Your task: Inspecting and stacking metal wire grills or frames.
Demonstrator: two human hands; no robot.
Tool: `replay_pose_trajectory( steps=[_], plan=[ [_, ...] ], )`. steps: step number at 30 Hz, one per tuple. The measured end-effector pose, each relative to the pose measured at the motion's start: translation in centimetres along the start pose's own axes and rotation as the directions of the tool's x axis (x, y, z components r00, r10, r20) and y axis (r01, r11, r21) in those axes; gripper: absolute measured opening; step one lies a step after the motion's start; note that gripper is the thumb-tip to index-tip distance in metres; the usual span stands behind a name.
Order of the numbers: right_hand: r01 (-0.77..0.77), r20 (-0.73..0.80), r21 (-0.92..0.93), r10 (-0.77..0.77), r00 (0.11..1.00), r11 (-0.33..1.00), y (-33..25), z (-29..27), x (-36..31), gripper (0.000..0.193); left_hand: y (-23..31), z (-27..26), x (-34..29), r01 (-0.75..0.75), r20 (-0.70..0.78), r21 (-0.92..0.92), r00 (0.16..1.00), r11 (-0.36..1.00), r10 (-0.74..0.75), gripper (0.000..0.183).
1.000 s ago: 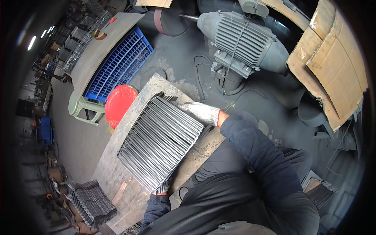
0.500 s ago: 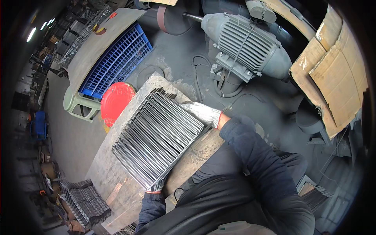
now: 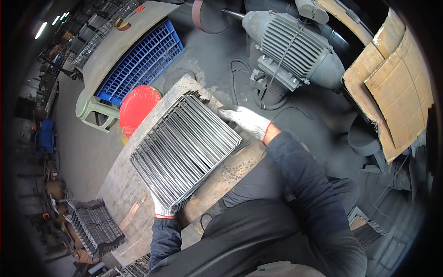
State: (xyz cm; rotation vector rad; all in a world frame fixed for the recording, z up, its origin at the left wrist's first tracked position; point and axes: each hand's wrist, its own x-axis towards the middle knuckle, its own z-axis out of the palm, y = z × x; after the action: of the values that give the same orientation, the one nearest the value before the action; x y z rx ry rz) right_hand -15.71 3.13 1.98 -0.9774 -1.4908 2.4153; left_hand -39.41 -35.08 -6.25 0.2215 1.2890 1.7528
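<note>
A thick stack of bent metal wire racks lies slantwise on a worn board in front of me. My left hand, in a white knit glove with a red cuff, is against the near end of the stack. The wires hide most of its fingers, so its grip does not show. Beside the stack's right side is my right hand, in the same kind of glove with dark, soiled fingertips. Its fingers are stretched toward the far right corner, and nothing shows in them.
A red round stool top touches the board's far left edge. Beyond it are a green plastic stool and a blue grid crate under a panel. A grey motor stands ahead, cardboard at right. More wire racks are stacked lower left.
My left hand has shifted left, around the near corner of the stack. My right hand has drawn slightly outward from the stack's side. The whole view has shifted a little.
</note>
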Motion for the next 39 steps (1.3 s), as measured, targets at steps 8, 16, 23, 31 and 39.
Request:
replay_pose_trajectory(
  steps=[8,16,23,31,39],
  plan=[
    [0.282,-0.135,-0.584,-0.434,0.891,0.761,-4.4,3.2,-4.4,0.058,9.4,8.1,-2.5,-0.003,-0.095,0.062,0.995,0.998,0.009,0.084],
    [0.293,0.032,-0.896,-0.608,0.793,0.334,-6.7,6.2,-6.9,0.045,11.7,13.4,-4.3,-0.079,-0.067,0.417,0.991,0.905,0.117,0.075],
    [0.227,0.096,-0.973,-0.818,0.568,0.043,-4.7,6.5,-6.4,0.019,13.2,14.8,-4.8,-0.141,-0.024,0.308,0.987,0.941,0.156,0.084],
    [0.241,0.191,-0.966,-0.879,0.437,-0.090,-5.9,8.5,-8.7,0.014,12.5,13.3,-6.4,-0.123,-0.063,0.416,0.985,0.901,0.163,0.082],
    [0.547,0.155,-0.285,-0.525,0.837,0.787,-7.0,9.4,-13.1,0.037,12.6,13.2,-10.1,-0.338,-0.019,0.495,0.917,0.800,0.399,0.064]
  ],
)
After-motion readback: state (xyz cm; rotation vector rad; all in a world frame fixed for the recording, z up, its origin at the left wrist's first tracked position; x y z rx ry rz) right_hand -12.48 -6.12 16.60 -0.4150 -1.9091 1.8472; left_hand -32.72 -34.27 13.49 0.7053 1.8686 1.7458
